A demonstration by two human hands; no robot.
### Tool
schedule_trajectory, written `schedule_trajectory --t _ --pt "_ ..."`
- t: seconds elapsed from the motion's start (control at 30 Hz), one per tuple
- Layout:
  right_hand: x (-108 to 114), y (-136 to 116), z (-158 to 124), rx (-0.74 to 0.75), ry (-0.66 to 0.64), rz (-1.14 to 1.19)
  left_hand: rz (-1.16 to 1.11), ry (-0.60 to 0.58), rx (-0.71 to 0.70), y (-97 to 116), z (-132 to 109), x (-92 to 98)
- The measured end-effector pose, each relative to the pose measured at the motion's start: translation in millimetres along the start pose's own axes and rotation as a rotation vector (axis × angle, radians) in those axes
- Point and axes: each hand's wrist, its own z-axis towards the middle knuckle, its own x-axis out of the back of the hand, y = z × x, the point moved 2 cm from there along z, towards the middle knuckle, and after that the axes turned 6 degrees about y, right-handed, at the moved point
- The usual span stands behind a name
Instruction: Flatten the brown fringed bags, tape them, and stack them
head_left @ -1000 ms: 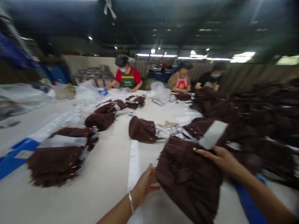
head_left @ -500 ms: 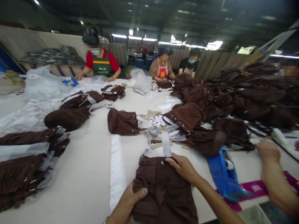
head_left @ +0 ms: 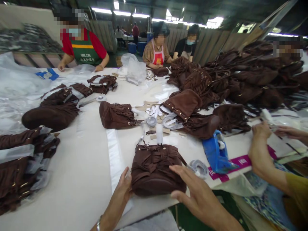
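A dark brown fringed handbag [head_left: 157,170] with gold eyelets lies on the white table in front of me, its rounded base towards me. My left hand [head_left: 120,189] rests against the bag's left side, fingers stretched out. At the right side my right hand [head_left: 192,189] is open, thumb and fingers apart, the fingertips over the bag's edge. A translucent white strip [head_left: 159,134] sticks up from the bag's top. Just right of the bag lies a coil of clear plastic-wrapped strap [head_left: 198,168].
A blue tape dispenser [head_left: 218,154] stands at the right near a co-worker's arm [head_left: 262,150]. More brown bags [head_left: 116,115] lie about, with a big heap [head_left: 252,77] at the back right. Wrapped bags [head_left: 21,163] lie at left. Several people work across the table.
The bag has turned so its rounded base shows and it sits lower on the table. My right hand has moved from its top edge to its right side and opened; my left has loosened.
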Motion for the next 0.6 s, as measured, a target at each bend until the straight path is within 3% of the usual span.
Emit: schedule_trajectory --t 0.1,0.17,0.27,0.33,0.43,0.53,0.6 --pt "-15 2 -25 -0.003 0.038 -0.047 0.047 -0.025 -0.01 -30 -13 1.5" --pt "-22 5 -22 -0.015 0.062 -0.008 0.108 -0.015 -0.135 -40 -13 -9.3" --pt "-24 7 -8 0.006 0.075 0.047 0.217 0.111 -0.359 -32 -3 -29.8" --pt "-28 11 -2 0.004 0.067 0.082 0.205 0.103 -0.449 -21 6 -38.0" --pt "-49 24 -8 -0.062 0.059 0.096 0.147 0.043 -0.41 -21 16 -35.1" --pt "-71 38 -18 -0.172 0.017 -0.024 0.127 0.097 -0.285 -37 18 -23.4" --pt "-71 36 -18 -0.202 -0.047 -0.078 0.123 0.134 -0.197 -45 14 -18.8"
